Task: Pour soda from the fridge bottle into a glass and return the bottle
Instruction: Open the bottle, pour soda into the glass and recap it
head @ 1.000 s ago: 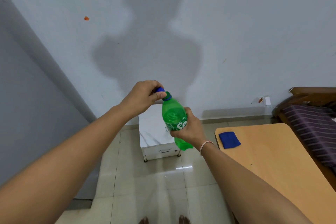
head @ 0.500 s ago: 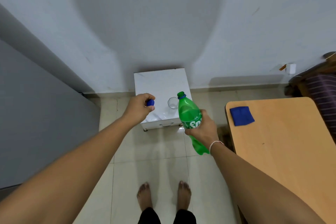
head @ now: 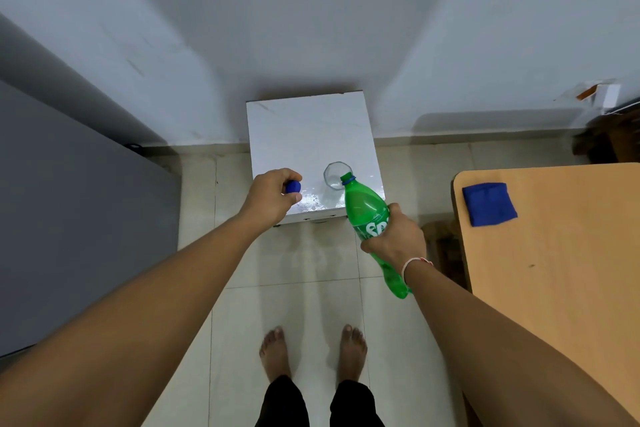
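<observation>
My right hand (head: pixel 393 239) grips a green soda bottle (head: pixel 369 215) around its label. The bottle is uncapped and leans forward and left, its open mouth at the near rim of a clear glass (head: pixel 335 174). The glass stands upright on a small white table (head: pixel 304 128), near its front edge. My left hand (head: pixel 273 196) is shut on the blue bottle cap (head: pixel 293 187), held over the table's front left corner, left of the glass.
A grey fridge side (head: pixel 69 211) fills the left. A wooden table (head: pixel 561 253) with a folded blue cloth (head: pixel 489 204) stands on the right. The white wall rises just behind the small table. My bare feet (head: pixel 311 352) stand on the tiled floor.
The cap came off the bottle in my left hand, which moved left. My view tilted down, and the bottle's mouth moved forward to the glass rim.
</observation>
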